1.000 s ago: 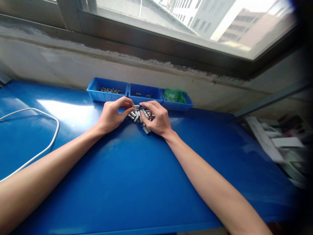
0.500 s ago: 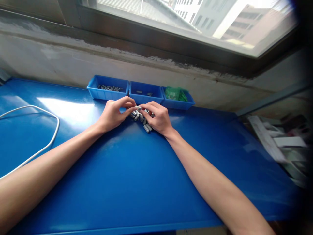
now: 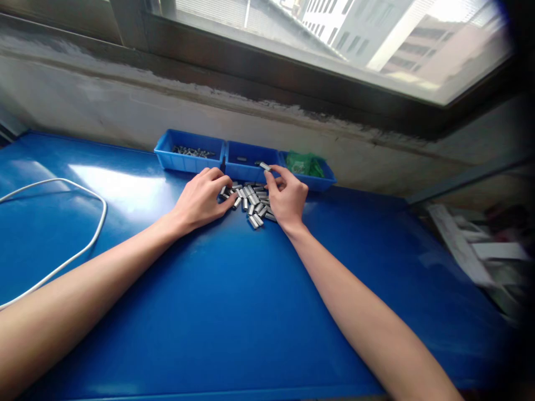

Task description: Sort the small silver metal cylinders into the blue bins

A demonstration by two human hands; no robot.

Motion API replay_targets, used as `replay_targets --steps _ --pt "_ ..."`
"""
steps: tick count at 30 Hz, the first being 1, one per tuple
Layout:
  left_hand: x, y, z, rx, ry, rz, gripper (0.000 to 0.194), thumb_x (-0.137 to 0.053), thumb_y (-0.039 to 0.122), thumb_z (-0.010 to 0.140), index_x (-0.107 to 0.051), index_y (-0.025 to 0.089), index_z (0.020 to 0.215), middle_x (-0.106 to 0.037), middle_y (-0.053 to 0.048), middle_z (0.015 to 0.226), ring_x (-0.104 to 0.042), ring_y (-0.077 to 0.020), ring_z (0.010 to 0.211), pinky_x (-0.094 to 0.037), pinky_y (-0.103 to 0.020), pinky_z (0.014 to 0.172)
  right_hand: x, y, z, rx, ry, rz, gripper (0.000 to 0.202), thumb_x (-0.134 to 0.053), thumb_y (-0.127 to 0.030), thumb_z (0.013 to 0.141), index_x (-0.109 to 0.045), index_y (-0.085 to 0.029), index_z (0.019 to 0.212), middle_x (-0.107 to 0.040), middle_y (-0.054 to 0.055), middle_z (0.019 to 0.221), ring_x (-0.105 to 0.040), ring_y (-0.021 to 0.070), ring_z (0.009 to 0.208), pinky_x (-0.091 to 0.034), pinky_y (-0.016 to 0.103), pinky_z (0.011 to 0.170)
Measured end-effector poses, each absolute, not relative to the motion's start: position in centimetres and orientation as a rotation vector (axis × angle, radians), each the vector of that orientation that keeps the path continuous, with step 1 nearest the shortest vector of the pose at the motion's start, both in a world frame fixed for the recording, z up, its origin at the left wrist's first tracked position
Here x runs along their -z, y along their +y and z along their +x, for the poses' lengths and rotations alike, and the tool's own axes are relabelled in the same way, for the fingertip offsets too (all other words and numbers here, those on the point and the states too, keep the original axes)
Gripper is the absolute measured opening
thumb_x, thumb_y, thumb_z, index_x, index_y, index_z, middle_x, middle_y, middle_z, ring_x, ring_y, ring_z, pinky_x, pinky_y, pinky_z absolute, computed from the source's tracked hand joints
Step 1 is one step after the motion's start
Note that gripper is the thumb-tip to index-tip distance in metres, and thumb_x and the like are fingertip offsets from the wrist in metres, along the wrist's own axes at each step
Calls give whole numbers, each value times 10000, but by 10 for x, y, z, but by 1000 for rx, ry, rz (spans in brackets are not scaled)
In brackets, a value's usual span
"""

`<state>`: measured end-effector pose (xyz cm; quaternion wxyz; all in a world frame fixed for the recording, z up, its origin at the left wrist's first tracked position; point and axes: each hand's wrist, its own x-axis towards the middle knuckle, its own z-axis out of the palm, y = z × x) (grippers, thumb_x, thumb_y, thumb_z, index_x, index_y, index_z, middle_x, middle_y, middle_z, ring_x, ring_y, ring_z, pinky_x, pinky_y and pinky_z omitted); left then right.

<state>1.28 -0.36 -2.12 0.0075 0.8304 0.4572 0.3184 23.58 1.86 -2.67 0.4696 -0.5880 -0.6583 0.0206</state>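
A pile of small grey metal pieces (image 3: 252,199) lies on the blue table (image 3: 217,312). My right hand (image 3: 287,195) pinches one metal piece (image 3: 264,166) between thumb and fingertips, just in front of the middle blue bin (image 3: 251,153). At the pile's left edge rests my left hand (image 3: 204,197), its thumb and fingers apart around a few of the pieces, none of them lifted. Inside the middle bin lie a couple of similar pieces.
The left blue bin (image 3: 188,161) contains many small metal parts. Green plastic bags (image 3: 303,162) fill the right bin (image 3: 320,181). A white cable (image 3: 98,223) curves over the table at left. Behind the bins are a wall and a window.
My hands have moved apart from where they met over the pile. The right one has gone up toward the middle bin with a piece; the left has opened and lowered beside the pile.
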Motion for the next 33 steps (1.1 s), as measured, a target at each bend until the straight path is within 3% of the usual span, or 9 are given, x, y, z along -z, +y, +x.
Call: replay_targets --steps 12,21,29,33 --pt "19 -2 12 -1013 1392 2507 254 -565 342 965 -755 174 962 -731 -92 967 -651 -238 902 -503 -348 823 21 15 234 -96 -1665 -1469 423 -557 -487 992 -722 -226 1283 -797 44 790 -721 212 680 -547 316 719" --pt "16 -1 12 -1197 1481 2252 226 -608 201 789 -801 156 899 -741 -49 785 -656 -182 689 -507 -295 713 22 16 233 -127 -1650 -1414 334 -558 -459 993 -721 -240 1187 -762 21 727 -725 212 673 -544 310 675" --pt "18 2 9 -1195 1425 2223 204 -667 326 862 -801 172 856 -735 -48 782 -647 -169 674 -491 -282 672 22 15 232 -164 -1657 -1381 326 -548 -488 992 -716 -244 1129 -740 8 696 -694 196 622 -526 298 652" --pt "16 -1 11 -1183 1467 2226 213 -612 260 848 -800 162 854 -731 -53 783 -640 -167 659 -504 -292 683 20 14 232 -175 -1648 -1397 349 -526 -500 996 -719 -238 1122 -737 12 700 -686 196 622 -518 298 658"
